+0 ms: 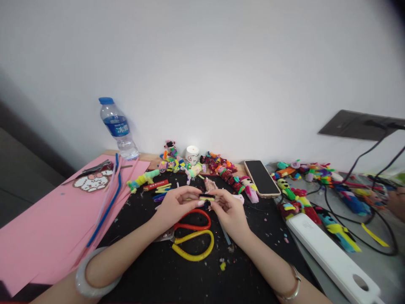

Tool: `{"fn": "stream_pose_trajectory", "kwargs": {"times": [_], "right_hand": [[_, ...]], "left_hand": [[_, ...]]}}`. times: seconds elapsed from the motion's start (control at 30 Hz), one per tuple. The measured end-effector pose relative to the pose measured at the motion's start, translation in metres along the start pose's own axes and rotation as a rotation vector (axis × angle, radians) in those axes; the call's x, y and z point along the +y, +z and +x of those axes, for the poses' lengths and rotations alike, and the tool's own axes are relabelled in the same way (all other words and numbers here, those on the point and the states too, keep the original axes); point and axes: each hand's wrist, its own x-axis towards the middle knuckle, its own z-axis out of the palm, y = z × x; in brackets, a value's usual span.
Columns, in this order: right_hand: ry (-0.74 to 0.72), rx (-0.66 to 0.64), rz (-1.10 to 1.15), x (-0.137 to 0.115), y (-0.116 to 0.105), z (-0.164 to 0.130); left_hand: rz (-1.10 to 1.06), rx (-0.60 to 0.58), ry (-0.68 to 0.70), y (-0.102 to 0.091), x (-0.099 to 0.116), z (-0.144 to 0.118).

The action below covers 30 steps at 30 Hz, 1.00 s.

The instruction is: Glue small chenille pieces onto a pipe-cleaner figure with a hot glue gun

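Centrally, just below mid-frame, the left hand (175, 205) and right hand (230, 210) meet over the black surface (164, 274), each grip pinched shut on an end of a small black-and-yellow fuzzy craft piece (207, 198), holding it raised and steady between them. Red-and-yellow-handled scissors (193, 238) lie directly beneath, within reach. Pink paper sheets (47, 228) fill the lower left of the frame.

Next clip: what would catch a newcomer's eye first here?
Both hands meet at centre, the left hand and right hand pinching a small yellow-and-black craft piece over the black mat. Beneath them lie red-and-yellow scissors. Bright pipe-cleaner figures line the wall, and pink paper sheets cover the left.
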Motion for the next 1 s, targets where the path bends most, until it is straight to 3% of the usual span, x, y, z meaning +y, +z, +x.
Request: {"fn": "stream_pose_trajectory", "kwargs": {"times": [0.4, 0.8, 0.9, 1.0], "right_hand": [[-0.217, 0.045, -0.226, -0.007, -0.003, -0.001], [-0.153, 0.000, -0.198, 0.001, -0.003, 0.000], [-0.177, 0.025, -0.287, 0.004, -0.007, 0.003], [-0.194, 0.062, -0.515, 0.006, -0.013, 0.008]], "left_hand": [[-0.091, -0.062, -0.073, -0.002, -0.002, 0.001], [-0.040, -0.042, -0.042, 0.000, 0.001, 0.001], [-0.043, 0.000, -0.028, -0.001, 0.000, 0.003], [-0.063, 0.072, -0.023, -0.004, -0.002, 0.005]]}}
